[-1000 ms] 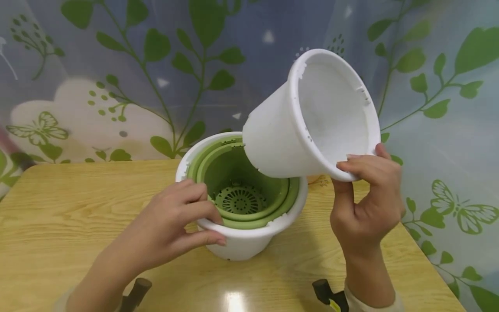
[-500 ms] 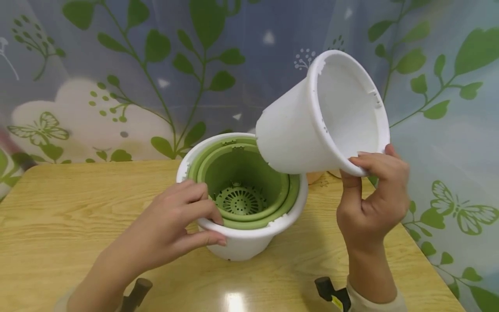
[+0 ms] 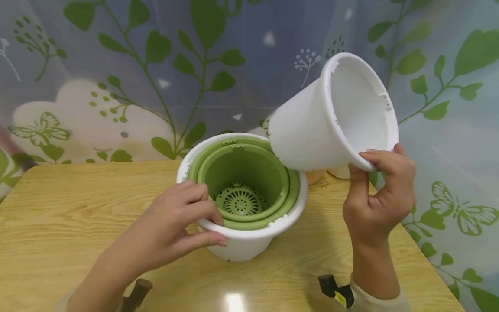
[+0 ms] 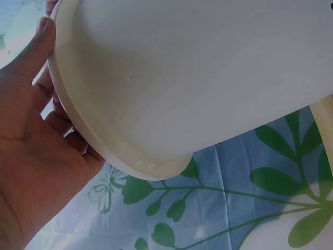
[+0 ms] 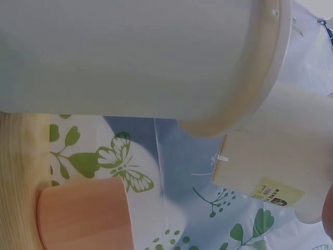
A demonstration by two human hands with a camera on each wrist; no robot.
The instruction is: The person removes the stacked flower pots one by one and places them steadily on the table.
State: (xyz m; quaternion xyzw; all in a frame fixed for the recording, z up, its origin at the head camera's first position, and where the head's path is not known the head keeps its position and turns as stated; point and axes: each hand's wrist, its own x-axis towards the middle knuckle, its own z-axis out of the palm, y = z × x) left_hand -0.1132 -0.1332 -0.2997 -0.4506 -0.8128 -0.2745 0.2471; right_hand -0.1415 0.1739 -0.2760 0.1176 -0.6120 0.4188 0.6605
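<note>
A white plastic flowerpot (image 3: 239, 245) stands on the table with two green pots (image 3: 243, 201) nested inside it. Slots and holes pierce the innermost green pot's bottom. My left hand (image 3: 171, 221) grips the white rim at the near left, thumb outside and fingers over the edge. With my right hand (image 3: 380, 190) I pinch the lower rim of a second white flowerpot (image 3: 312, 130). It is tilted in the air, its mouth facing right and its base near the stack's right rim. Whether they touch I cannot tell. In the right wrist view a yellowish label (image 5: 278, 191) shows on the held pot.
On the wood-grain table (image 3: 97, 208), an orange pot (image 5: 86, 216) stands behind the stack, mostly hidden in the head view. A cream-coloured object (image 3: 340, 173) is partly visible beside it. A leaf-patterned curtain (image 3: 128, 86) hangs close behind the table and on the right.
My right hand has moved the tilted white flowerpot to the right and slightly down, uncovering more of the green pots' rims. My left hand stays on the stack's rim.
</note>
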